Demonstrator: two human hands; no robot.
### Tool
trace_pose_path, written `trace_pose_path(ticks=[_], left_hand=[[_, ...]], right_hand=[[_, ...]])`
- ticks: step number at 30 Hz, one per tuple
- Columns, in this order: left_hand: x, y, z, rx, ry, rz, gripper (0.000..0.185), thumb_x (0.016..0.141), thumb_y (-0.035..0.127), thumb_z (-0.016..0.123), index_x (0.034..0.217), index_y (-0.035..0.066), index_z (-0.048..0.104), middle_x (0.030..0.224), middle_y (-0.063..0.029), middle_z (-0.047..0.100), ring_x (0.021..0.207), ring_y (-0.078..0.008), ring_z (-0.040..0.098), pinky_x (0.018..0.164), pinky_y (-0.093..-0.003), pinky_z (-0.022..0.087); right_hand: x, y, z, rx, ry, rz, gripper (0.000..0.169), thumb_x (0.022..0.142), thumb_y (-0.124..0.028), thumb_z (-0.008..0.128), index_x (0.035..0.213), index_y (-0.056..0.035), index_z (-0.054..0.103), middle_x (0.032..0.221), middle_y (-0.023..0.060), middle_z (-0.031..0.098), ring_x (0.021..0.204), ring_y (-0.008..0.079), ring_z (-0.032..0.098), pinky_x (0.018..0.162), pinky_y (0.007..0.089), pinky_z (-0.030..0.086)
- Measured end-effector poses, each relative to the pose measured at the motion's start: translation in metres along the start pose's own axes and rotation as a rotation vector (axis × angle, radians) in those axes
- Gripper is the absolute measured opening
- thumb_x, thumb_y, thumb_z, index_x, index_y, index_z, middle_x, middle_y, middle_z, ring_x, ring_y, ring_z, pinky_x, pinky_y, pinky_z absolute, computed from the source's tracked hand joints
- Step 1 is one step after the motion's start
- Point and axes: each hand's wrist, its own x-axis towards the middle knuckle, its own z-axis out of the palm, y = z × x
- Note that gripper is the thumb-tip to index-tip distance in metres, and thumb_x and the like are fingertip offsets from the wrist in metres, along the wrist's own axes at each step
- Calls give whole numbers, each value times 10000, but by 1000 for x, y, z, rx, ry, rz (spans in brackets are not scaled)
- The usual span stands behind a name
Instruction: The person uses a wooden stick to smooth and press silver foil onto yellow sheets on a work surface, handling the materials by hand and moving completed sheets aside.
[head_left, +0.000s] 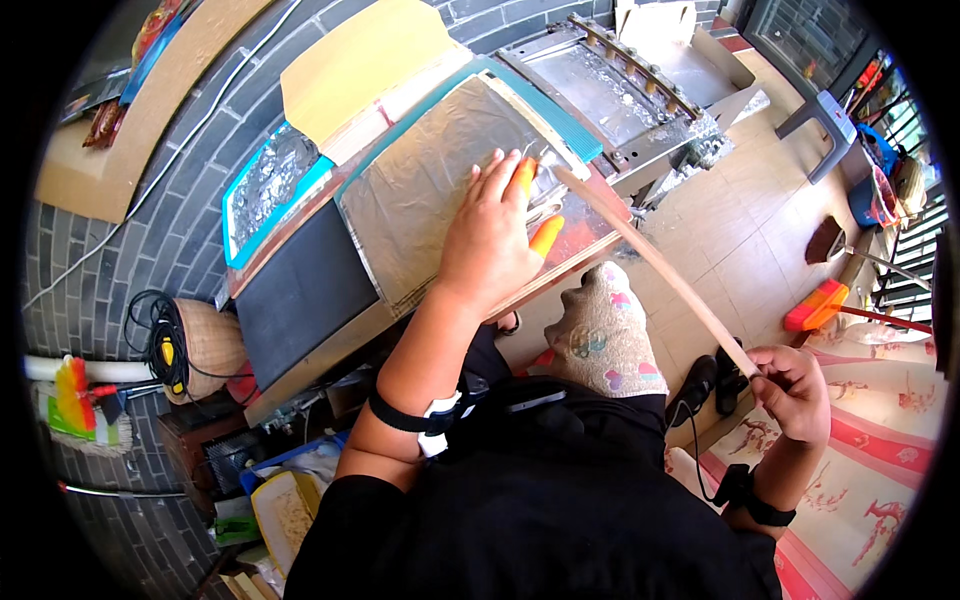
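Observation:
My left hand (487, 244) lies palm down on a stack of metal-foil sheets (420, 191) on the workbench. Orange finger cots (546, 236) cover its thumb and index finger. Crumpled bits of foil (545, 196) lie beside the index finger. At the lower right, my right hand (796, 394) pinches the near end of a long, thin wooden stick (667, 270) between thumb and fingers. The stick slants up leftward, and its far tip is at the right edge of the foil stack, close to the left fingertips.
A metal frame with a bar (630, 56) adjoins the bench. Behind the stack is a yellow board (367, 67); left of it, a blue tray (241, 251) holds foil. A patterned cloth (611, 337) covers my knee. A plastic stool (829, 131) and an orange broom (816, 305) are rightward.

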Motion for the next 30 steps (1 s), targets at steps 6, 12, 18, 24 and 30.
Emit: trace_pose_path(ticks=[6, 12, 18, 24, 30], left_hand=[[14, 9, -8, -11, 29, -143, 646, 810, 220, 623, 1306, -93, 352, 1048, -264, 587, 988, -392, 579, 894, -432, 450], [42, 21, -17, 99, 31, -313, 646, 816, 196, 628, 1351, -20, 339, 860, -176, 661, 756, -325, 654, 679, -384, 523], [42, 0, -19, -228, 227, -476, 702, 756, 25, 687, 1350, -55, 322, 822, -86, 676, 715, -137, 654, 659, -261, 512], [36, -15, -29, -433, 392, -453, 707, 776, -8, 676, 1351, -85, 271, 913, -165, 643, 805, -159, 628, 685, -244, 501], [33, -13, -31, -381, 454, -442, 724, 751, -15, 663, 1354, -75, 267, 877, -150, 664, 767, -195, 660, 702, -284, 512]], right_hand=[[10, -2, 5, -121, -22, -26, 214, 765, 65, 541, 972, 79, 594, 615, 27, 516, 522, 81, 495, 485, 222, 386], [17, -9, 9, -126, -31, -38, 209, 778, 57, 538, 979, 80, 594, 636, 26, 539, 523, 70, 491, 481, 212, 382], [8, -8, 5, 81, 98, 101, 204, 799, 55, 521, 996, 75, 569, 640, -1, 536, 522, 50, 454, 483, 192, 352], [18, -7, 10, 114, 58, 60, 231, 803, 63, 510, 1027, 64, 564, 615, -18, 494, 526, 45, 458, 483, 194, 344], [41, -17, 32, 73, -36, 67, 188, 821, 55, 527, 1000, 57, 583, 648, -21, 521, 551, 43, 484, 501, 206, 377]])
